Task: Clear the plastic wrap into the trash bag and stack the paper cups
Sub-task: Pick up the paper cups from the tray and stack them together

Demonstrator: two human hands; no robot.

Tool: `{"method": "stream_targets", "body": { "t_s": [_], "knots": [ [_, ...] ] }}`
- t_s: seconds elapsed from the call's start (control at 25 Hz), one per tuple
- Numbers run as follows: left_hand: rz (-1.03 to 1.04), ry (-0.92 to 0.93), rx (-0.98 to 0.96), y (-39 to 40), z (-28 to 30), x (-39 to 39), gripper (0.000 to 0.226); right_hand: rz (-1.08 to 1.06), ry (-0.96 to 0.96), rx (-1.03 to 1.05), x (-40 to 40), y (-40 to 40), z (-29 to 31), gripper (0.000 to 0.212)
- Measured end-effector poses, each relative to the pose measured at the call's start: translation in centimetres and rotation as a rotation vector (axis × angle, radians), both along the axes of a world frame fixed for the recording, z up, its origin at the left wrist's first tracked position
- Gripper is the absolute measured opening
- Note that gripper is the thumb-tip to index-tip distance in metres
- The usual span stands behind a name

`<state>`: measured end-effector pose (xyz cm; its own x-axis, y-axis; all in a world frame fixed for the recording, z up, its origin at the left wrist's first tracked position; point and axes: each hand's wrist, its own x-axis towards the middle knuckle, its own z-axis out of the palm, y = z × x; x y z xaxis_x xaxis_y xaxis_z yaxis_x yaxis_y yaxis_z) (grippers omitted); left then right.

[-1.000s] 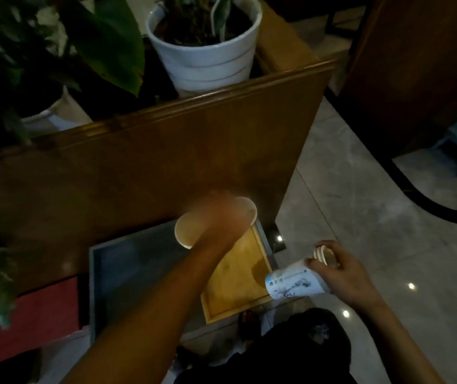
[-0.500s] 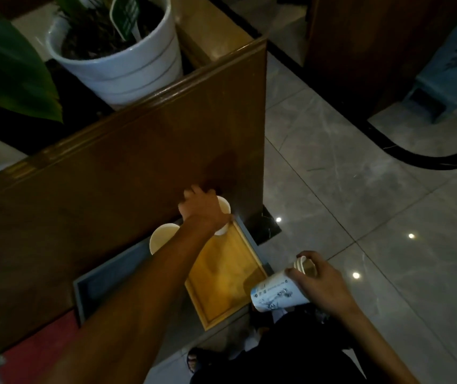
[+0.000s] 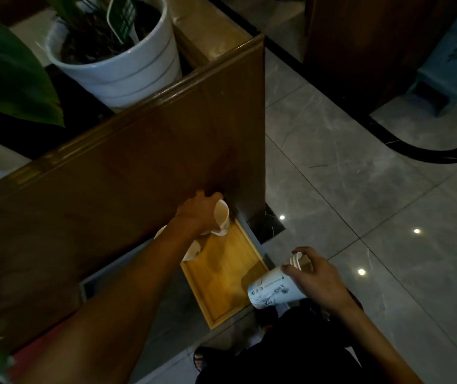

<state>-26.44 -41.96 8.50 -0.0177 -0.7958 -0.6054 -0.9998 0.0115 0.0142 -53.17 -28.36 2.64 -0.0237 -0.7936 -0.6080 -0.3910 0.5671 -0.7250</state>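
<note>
My left hand (image 3: pixel 199 214) grips single paper cup (image 3: pixel 221 217), tilted, over far end of wooden tray (image 3: pixel 230 275). My right hand (image 3: pixel 314 275) holds nested cup stack (image 3: pixel 273 289) on its side, just off tray's near right corner. Advice: turn stack mouth up, drop single cup in straight, seat rims. Second loose cup (image 3: pixel 191 252) at tray's left edge, under forearm. Versus half second ago: left hand then lay over upright cup; cup now lifted, tipped. Plastic wrap, trash bag: can't see.

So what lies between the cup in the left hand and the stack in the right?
In the head view, only the bare floor of the wooden tray separates the tilted cup from the stack of cups.
</note>
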Motion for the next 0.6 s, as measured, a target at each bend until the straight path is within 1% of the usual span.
{"method": "stream_targets", "body": {
  "t_s": [0.12, 0.2, 0.28, 0.36, 0.48, 0.6],
  "knots": [
    [-0.011, -0.024, -0.006, 0.6, 0.0, 0.0, 0.094, 0.013, -0.006, -0.012, 0.2, 0.0, 0.3, 0.040],
    [-0.004, -0.021, -0.016, 1.0, 0.2, 0.0, 0.101, 0.019, -0.017, -0.012, 0.3, 0.0, 0.3, 0.039],
    [0.003, -0.005, -0.027, 1.2, 0.8, 0.2, 0.111, 0.028, -0.020, -0.014, 0.6, -0.1, 0.5, 0.039],
    [0.011, 0.032, -0.080, 1.5, 1.9, 0.5, 0.113, 0.029, -0.020, -0.009, 0.7, -0.7, 0.8, 0.037],
    [0.075, 0.104, -0.277, 3.7, 3.4, 3.0, 0.098, 0.022, -0.043, -0.003, 1.0, -2.3, 1.8, 0.025],
    [0.270, 0.157, -0.450, 7.9, 3.8, 8.1, 0.081, 0.070, -0.089, -0.030, 1.6, -4.2, 3.2, 0.023]
  ]
}}
